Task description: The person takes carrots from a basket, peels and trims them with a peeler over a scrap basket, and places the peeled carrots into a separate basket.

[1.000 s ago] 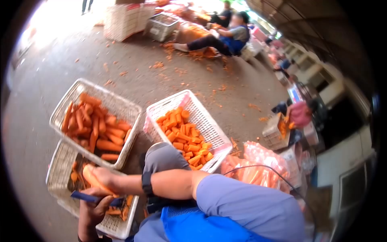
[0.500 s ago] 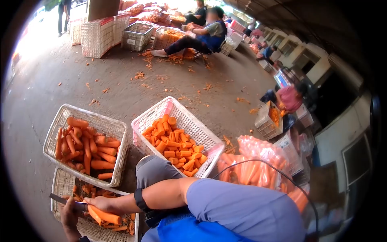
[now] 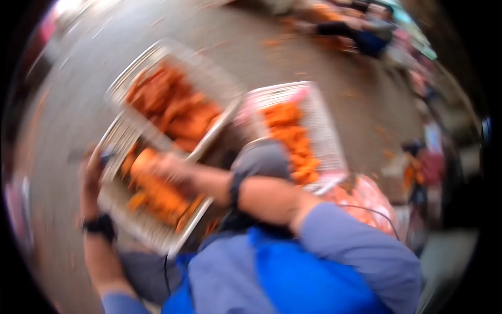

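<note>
The whole view is smeared by motion. My left hand (image 3: 91,175) is closed around a knife (image 3: 106,155), whose dark blade blurs out to the left. Over the lower crate (image 3: 116,196), my right hand (image 3: 172,170) is wrapped round an orange carrot (image 3: 144,163). Knife and carrot are apart. Beneath the carrot, orange peelings (image 3: 162,201) lie inside that crate. Whole carrots (image 3: 170,102) fill part of the upper crate (image 3: 214,65), which overlaps the lower one's far edge.
Cut carrot pieces (image 3: 290,138) lie in a pink-and-white crate (image 3: 327,125) beyond my knee. Bagged carrots (image 3: 366,201) and a thin cable (image 3: 368,209) are at my right. Other people (image 3: 371,39) sit farther off, among orange scraps on the floor.
The view has swung, so the crates appear turned and higher. My left hand and its knife have separated from the carrot. The carrot in my right hand is now over the peelings.
</note>
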A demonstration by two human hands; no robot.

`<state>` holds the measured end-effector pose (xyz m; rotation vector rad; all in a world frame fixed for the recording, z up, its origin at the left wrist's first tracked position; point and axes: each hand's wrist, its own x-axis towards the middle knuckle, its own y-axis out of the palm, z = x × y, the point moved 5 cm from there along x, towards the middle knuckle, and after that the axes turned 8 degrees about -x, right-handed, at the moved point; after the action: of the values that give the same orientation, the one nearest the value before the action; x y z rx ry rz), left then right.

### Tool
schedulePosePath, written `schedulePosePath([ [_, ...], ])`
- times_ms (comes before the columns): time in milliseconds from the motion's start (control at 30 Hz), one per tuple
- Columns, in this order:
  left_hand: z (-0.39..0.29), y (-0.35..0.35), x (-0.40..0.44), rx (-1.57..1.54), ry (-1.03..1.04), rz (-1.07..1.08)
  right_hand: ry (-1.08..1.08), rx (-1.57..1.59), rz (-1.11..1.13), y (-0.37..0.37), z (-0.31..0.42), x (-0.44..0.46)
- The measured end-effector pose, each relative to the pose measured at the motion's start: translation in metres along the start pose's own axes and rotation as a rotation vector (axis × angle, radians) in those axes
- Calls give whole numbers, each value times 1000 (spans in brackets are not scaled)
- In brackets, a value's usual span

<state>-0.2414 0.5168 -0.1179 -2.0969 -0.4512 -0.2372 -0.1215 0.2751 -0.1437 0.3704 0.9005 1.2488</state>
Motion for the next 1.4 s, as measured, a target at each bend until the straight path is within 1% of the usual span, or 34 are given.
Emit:
schedulePosePath([
  [33, -14, -8, 1, 223, 104, -76, 32, 11, -14, -3, 1, 3],
  [67, -31, -11, 9, -335, -340, -60, 53, 17, -27, -5, 3, 2],
  [100, -51, -12, 9, -865, -771, -303, 71, 35, -36, -7, 2, 2],
  [167, -79, -9, 12, -986, -698, -236, 83, 21, -60, -8, 4, -2],
  [200, -92, -3, 19, -1006, -700, -173, 67, -91, -65, -6, 18, -7],
  [267, -134, 4, 23, -1074, -684, -54, 13, -35, -158, -11, 8, 4],
  [300, -145, 16, 20, -1148, -686, 46, -12, -6, -204, -12, 3, 8],
  [333, -167, 23, 21, -1099, -645, 177, -28, -1, -220, -3, 8, 6],
  [367, -182, 32, 19, -1044, -592, 202, -40, 3, -234, 5, 12, 3],
  [400, -190, 41, 21, -999, -408, 204, -17, 48, -128, 7, 6, 6],
  [433, -189, 42, 19, -996, -387, 212, -140, -170, -108, 4, 7, 9],
  [467, -189, 43, 17, -993, -366, 220, -254, -479, -34, 4, 12, 9],
  [500, -177, 37, 20, -1031, -505, 236, -133, -368, -2, 16, 12, 4],
  [533, -157, 31, 19, -1051, -567, 219, -11, -257, 15, 29, 13, -2],
  [567, -134, 24, 19, -1070, -570, 176, 52, -104, -56, 21, 3, 1],
  [600, -113, 14, 19, -1060, -600, 59, 78, -108, -43, 16, -2, 4],
  [633, -91, 7, 18, -1110, -639, 5, 106, -111, -33, 15, -6, 4],
  [667, -73, 3, 15, -1127, -676, -17, 152, -123, -90, 24, -5, -1],
  [700, -54, 1, 12, -1145, -709, -34, 152, -128, 8, 32, -3, -4],
  [767, -8, 4, -6, -950, -780, -112, 159, -146, 198, 42, 0, -15],
  [800, -6, 0, -10, -894, -825, -121, 159, -186, 122, 41, 3, -16],
  [900, -15, -9, -10, -904, -814, -244, 98, -228, -31, 28, 8, -10],
  [933, -22, -14, -8, -894, -825, -237, 117, -226, -16, 28, 10, -14],
  [1033, -30, -24, -5, -902, -773, -266, 47, -128, -35, 29, 11, -11],
  [1067, -35, -24, -5, -918, -751, -266, 37, -134, -4, 21, 6, -6],
  [1167, -77, -22, 8, -1058, -668, -220, 48, -119, -41, 24, 8, -8],
  [1233, -107, -9, 13, -1157, -693, -174, 12, -236, -92, 23, 9, -9],
  [1267, -111, 0, 17, -1144, -656, -78, -3, -299, -115, 22, 9, -9],
  [1300, -111, 8, 16, -1131, -624, 13, 23, -275, -101, 21, 6, -8],
  [1333, -104, 3, 15, -1184, -692, -30, 53, -250, -86, 20, 2, -8],
  [1367, -88, -8, 11, -1128, -777, -250, 83, -226, -68, 19, 1, -9],
  [1400, -53, -13, 2, -1113, -791, -351, 83, -297, -54, 23, 9, -16],
])
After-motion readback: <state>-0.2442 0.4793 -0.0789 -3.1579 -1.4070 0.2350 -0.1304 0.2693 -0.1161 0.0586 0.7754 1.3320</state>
